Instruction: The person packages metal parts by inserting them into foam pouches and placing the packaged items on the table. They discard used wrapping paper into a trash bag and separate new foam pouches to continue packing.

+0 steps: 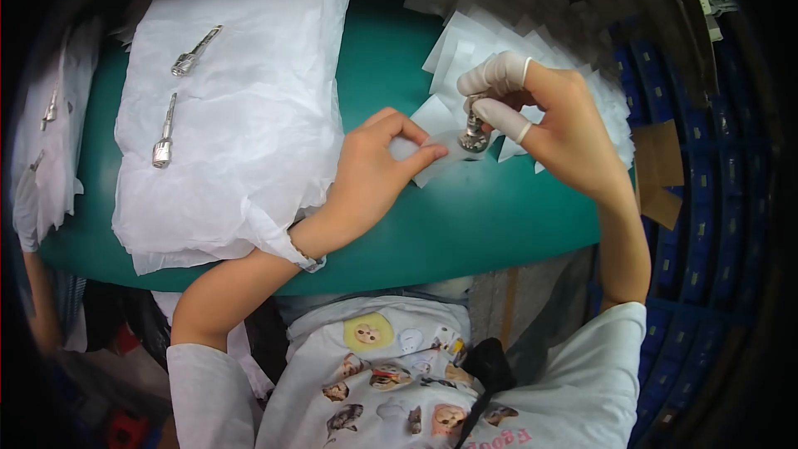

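My left hand (378, 162) pinches the edge of a small translucent sheet (428, 150) between thumb and index finger. To its right, my right hand (519, 104), with white covers on thumb and fingers, grips a shiny metal piece (475, 135) by its upper end. The rounded lower end of the piece hangs at the sheet's right edge; whether they touch is unclear. White sheets (474, 41) lie fanned out behind and under my right hand. On a stack of white paper (241, 116) at the left rest two metal pieces, an upper one (194, 53) and a lower one (165, 137).
The green table (399, 241) has a curved front edge. At the far left, another paper stack (62, 175) holds metal pieces, with a co-worker's arm (41, 299) beside it. Blue bins (698, 224) and a cardboard box (658, 166) stand at the right.
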Available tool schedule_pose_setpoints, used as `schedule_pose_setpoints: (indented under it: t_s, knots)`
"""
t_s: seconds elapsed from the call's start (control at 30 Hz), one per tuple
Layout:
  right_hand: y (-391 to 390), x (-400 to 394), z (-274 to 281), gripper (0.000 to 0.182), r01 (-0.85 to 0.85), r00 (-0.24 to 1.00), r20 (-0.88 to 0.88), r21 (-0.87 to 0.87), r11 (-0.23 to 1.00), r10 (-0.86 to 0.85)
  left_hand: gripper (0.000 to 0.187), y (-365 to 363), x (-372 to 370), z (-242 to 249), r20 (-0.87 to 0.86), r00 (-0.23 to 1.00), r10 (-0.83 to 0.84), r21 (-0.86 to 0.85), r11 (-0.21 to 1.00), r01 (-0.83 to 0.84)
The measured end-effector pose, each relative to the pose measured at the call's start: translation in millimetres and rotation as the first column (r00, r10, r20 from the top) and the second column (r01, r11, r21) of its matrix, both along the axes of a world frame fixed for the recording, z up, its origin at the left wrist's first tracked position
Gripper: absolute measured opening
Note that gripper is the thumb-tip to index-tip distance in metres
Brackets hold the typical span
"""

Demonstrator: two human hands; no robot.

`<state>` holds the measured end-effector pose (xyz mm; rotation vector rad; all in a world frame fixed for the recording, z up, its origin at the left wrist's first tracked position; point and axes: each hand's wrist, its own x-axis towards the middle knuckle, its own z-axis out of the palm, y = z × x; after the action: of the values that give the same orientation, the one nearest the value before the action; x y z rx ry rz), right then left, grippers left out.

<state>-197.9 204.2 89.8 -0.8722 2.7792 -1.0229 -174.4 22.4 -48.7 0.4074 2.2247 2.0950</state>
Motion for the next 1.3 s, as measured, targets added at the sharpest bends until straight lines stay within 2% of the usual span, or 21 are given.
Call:
schedule_pose_setpoints:
  t_s: [0.2,0.3,0.4,0.5,0.6,0.7,0.8,0.9,0.97,1.07,1.1,1.13,1.2,1.23,1.27,1.3]
  knots:
    - [-2,4,-15,0.014,0.116,0.993,0.02,-0.156,0.981,-0.114,0.019,0,-1,0,-0.036,0.999,-0.018,0.06,0.998,0.02]
    - [5,5,-17,0.013,0.131,0.991,0.037,-0.069,0.989,-0.129,0.014,1,-2,1,0.003,0.999,0.033,0.123,0.992,-0.034]
    - [9,9,-23,0.012,0.208,0.977,0.057,-0.024,0.978,-0.206,0.012,0,-2,3,-0.043,0.997,0.065,0.205,0.977,-0.055]
    - [16,14,-36,0.012,0.143,0.968,-0.213,0.047,0.989,-0.13,0.014,2,-5,0,-0.12,0.981,0.153,0.252,0.96,-0.118]
    - [19,16,-36,0.011,0.069,0.994,-0.092,0.045,0.997,-0.065,0.013,1,0,9,-0.083,0.98,0.179,0.274,0.95,-0.15]
    - [15,17,-35,0.011,0.104,0.994,0.02,0.005,0.995,-0.104,0.015,-4,3,11,-0.064,0.99,0.125,0.184,0.977,-0.111]
    - [18,8,-33,0.012,0.137,0.983,0.13,-0.039,0.99,-0.131,0.021,0,5,10,-0.065,0.959,0.275,0.327,0.914,-0.24]
    - [39,-17,-23,0.011,0.261,0.919,0.357,-0.237,0.936,-0.166,0.028,-3,1,1,-0.02,0.941,0.338,0.221,0.919,-0.325]
    - [50,-46,-11,0.014,0.274,0.936,0.311,-0.353,0.895,-0.164,0.027,-5,1,2,0.051,0.972,0.231,0.196,0.952,-0.237]
    - [45,-93,-4,0.023,0.294,0.951,0.241,-0.517,0.804,-0.193,0.031,2,1,1,0.096,0.989,0.115,0.296,0.945,-0.138]
    - [37,-107,-6,0.036,0.313,0.948,0.215,-0.516,0.797,-0.234,0.033,9,1,-5,0.081,0.991,0.104,0.381,0.916,-0.127]
    - [32,-126,-13,0.04,0.326,0.944,0.207,-0.487,0.81,-0.255,0.035,13,1,-8,0.068,0.994,0.091,0.462,0.88,-0.112]
    - [28,-163,-40,0.049,0.326,0.944,0.212,-0.466,0.822,-0.254,0.032,11,1,-8,0.138,0.989,0.058,0.455,0.883,-0.115]
    - [22,-176,-50,0.048,0.391,0.912,0.283,-0.385,0.836,-0.296,0.03,12,0,-13,0.163,0.986,0.039,0.454,0.884,-0.11]
    - [29,-197,-70,0.052,0.335,0.932,0.261,-0.365,0.869,-0.25,0.027,12,-1,-15,0.188,0.982,0.02,0.455,0.884,-0.106]
    - [28,-215,-87,0.054,0.36,0.927,0.226,-0.311,0.88,-0.3,0.024,10,-2,-13,0.197,0.98,0.008,0.414,0.906,-0.09]
